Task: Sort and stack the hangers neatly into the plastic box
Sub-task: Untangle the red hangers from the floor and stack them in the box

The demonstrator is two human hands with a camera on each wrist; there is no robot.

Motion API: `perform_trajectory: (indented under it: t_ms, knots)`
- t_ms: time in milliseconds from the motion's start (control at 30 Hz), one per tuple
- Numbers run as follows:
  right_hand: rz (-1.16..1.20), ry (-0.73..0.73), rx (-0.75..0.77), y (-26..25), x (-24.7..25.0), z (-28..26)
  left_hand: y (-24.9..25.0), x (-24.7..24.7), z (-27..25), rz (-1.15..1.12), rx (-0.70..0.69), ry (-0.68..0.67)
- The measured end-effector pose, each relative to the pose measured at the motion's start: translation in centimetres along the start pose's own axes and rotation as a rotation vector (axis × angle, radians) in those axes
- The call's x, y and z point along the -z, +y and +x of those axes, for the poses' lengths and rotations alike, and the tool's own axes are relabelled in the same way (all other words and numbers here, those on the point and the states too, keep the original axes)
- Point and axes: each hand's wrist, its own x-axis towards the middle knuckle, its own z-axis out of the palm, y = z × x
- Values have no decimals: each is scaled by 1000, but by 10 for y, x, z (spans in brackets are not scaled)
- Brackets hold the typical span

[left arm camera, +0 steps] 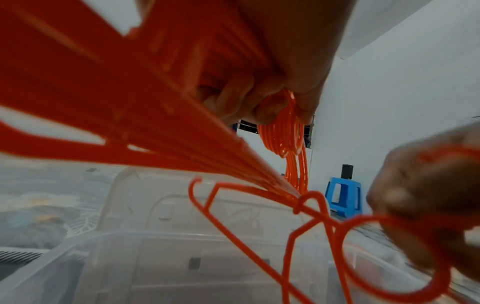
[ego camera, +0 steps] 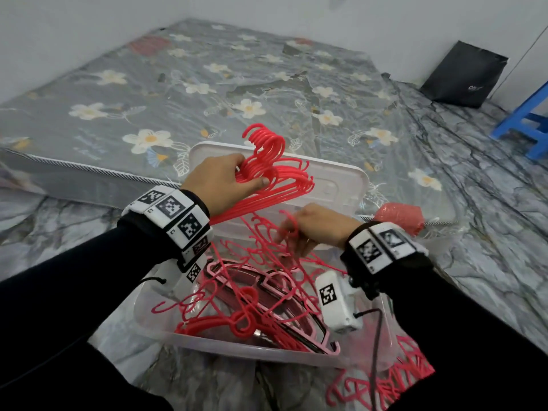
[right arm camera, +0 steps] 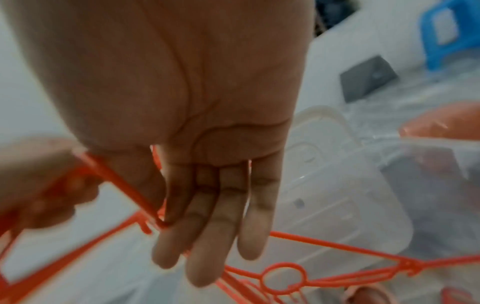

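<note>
One mattress (ego camera: 184, 84), one clear box (ego camera: 213, 342) on the floor with its lid (ego camera: 341, 185) propped behind, one stool (ego camera: 525, 126), one bag (ego camera: 465, 75). Tangled hangers (ego camera: 252, 310) fill the box, too many to count. Left hand (ego camera: 219, 182) grips a bundle (ego camera: 275, 176) above it; right hand (ego camera: 314, 226), fingers fairly straight, hooks one hanger (ego camera: 289, 225).

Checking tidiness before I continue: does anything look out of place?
Yes. Loose red hangers lie tangled in the plastic box, and more hangers lie outside it on the floor.
</note>
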Motion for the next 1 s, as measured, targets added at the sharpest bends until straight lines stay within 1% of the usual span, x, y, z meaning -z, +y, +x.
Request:
perform_trajectory:
  t_ms: [33,67,133,200,267,300,367,467,567,633,733,867,933,1000]
  knots:
    - [115,23,7,-4,5,-5,0,1,0,-15,3,3]
    - [212,15,15,-7,9,-8,0,2,1,-27,7,8]
    - [346,-51,38,-7,14,-13,1,2,1,-40,12,17]
    - [421,-90,68,-2,14,-15,2,0,1,-39,13,21]
    - [446,-57,91,3,8,-12,2,-3,0,-33,14,17]
    - [420,-26,92,6,3,-8,2,-5,-1,-29,16,10]
    - [252,16,72,14,-9,3,2,-8,-2,-16,22,-14]
    - [-156,8,29,28,-29,21,2,-12,-2,4,26,-31]
    - [-501,-35,53,37,-51,33,1,-13,-1,8,26,-36]
    - [-671,-33,83,39,-65,39,0,-12,-1,4,32,-37]
    - [-810,-4,119,43,-81,45,-1,-8,2,-10,34,-26]
    - [-943,-62,136,44,-96,55,-4,2,4,-14,29,-33]
    - [-948,-14,179,40,-100,59,-7,8,5,11,23,-30]
    - [-959,63,262,30,-106,62,-10,14,5,3,7,-23]
